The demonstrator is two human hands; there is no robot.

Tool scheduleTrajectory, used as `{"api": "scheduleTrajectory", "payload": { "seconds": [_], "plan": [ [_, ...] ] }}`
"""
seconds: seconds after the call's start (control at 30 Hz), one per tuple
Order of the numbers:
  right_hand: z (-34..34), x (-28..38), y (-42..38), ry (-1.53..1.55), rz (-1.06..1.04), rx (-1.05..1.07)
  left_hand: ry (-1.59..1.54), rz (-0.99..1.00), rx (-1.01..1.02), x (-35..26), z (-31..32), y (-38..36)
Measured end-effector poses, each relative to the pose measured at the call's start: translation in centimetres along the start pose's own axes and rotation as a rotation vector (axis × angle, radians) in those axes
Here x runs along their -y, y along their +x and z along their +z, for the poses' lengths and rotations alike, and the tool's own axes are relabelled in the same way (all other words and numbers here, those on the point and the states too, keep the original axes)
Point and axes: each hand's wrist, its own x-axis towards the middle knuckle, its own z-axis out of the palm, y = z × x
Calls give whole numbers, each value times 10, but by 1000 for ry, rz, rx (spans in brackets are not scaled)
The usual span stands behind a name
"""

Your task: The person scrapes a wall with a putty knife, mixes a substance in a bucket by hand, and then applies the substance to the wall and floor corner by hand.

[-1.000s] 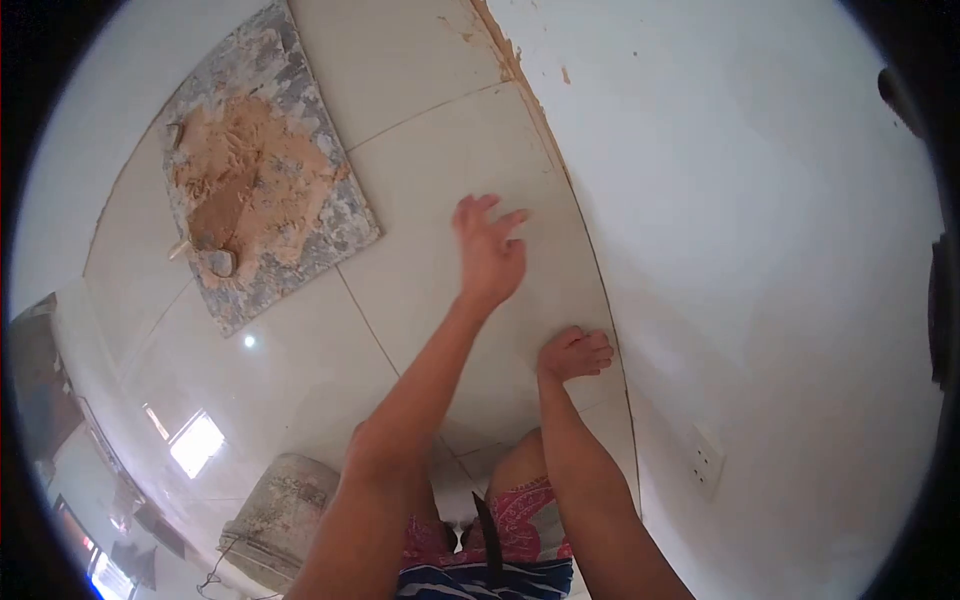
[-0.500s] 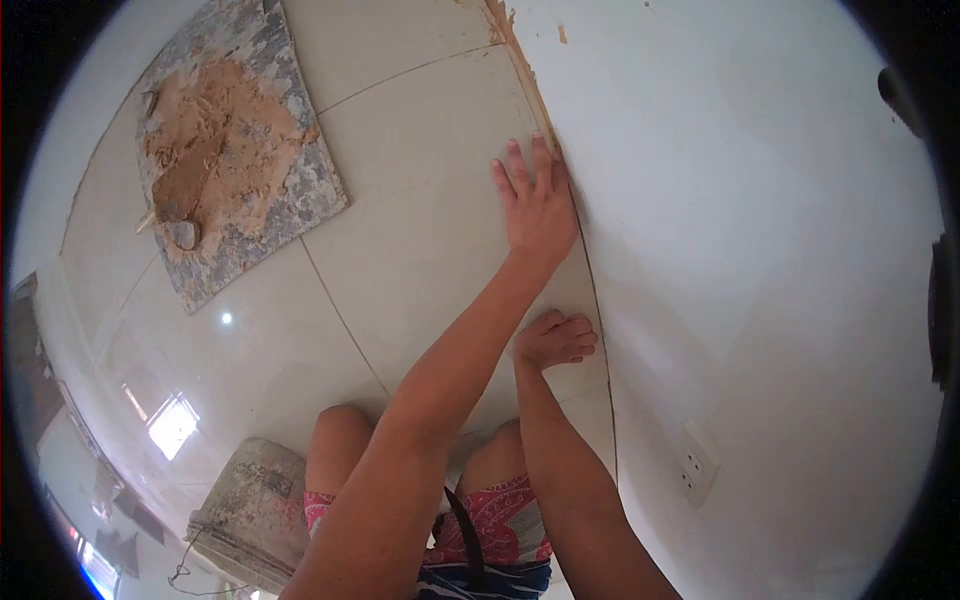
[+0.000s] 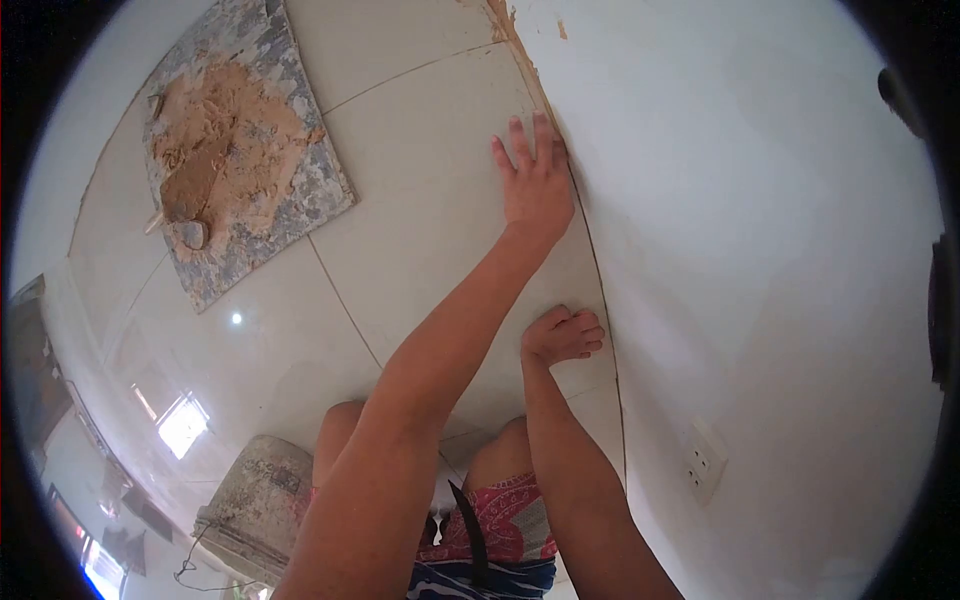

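Note:
My left hand (image 3: 538, 185) lies palm down on the pale floor tiles (image 3: 420, 150), its fingers spread and pointing away from me. Its right edge touches the joint where the floor meets the white wall (image 3: 760, 250). Nearer to me, my right hand (image 3: 563, 335) rests on the floor close to the same joint, fingers curled in; its palm is hidden and nothing sticks out of it. Along the far stretch of the joint runs a strip of brown, paste-like filler (image 3: 520, 60).
To the left lies a stained board (image 3: 325, 185) bearing a spread of brown paste (image 3: 245, 150) and small scraper-like pieces. A dirty bucket (image 3: 265, 490) with a wire handle stands beside my leg. A socket plate (image 3: 707, 460) is low on the wall.
My left hand has slid a little farther away from me along the wall joint. The right hand stays in place on the floor; the view has shifted slightly.

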Motion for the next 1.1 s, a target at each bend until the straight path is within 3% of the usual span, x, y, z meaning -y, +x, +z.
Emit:
{"api": "scheduleTrajectory", "payload": {
  "seconds": [0.13, 0.2, 0.33, 0.4, 0.63, 0.73, 0.83, 0.9, 0.93, 1.03, 1.1],
  "plan": [
    [-3, 2, 1, 9, 11, -5, 120, 128, 64, 10, -8, 5],
    [-2, 0, 2, 9, 6, -7, 173, 363, -1, 29, -8, 2],
    [-1, -1, 1, -12, -4, -27, -35, 337, 104, 50, -31, 3],
    [-1, 0, 0, -9, -3, -26, -122, 96, 79, 47, -26, -2],
    [-2, 2, 0, 1, 1, -24, -120, -9, -9, 7, -1, -7],
    [-5, 3, 0, -27, 3, 3, -108, -48, 84, -6, -9, -25],
    [1, 0, -1, -48, -4, -20, -258, -28, 156, 4, -35, -36],
    [7, -5, 1, -132, -9, -31, -445, -159, 0, 17, -49, -41],
    [11, -6, 1, -225, -16, -50, -419, -164, -8, 30, -56, -44],
    [-3, 2, 1, -84, 34, 50, -381, -224, -53, 80, -73, -52],
    [2, -2, 1, -72, 8, 30, -178, -305, -195, 128, -74, -49]
  ]
}}
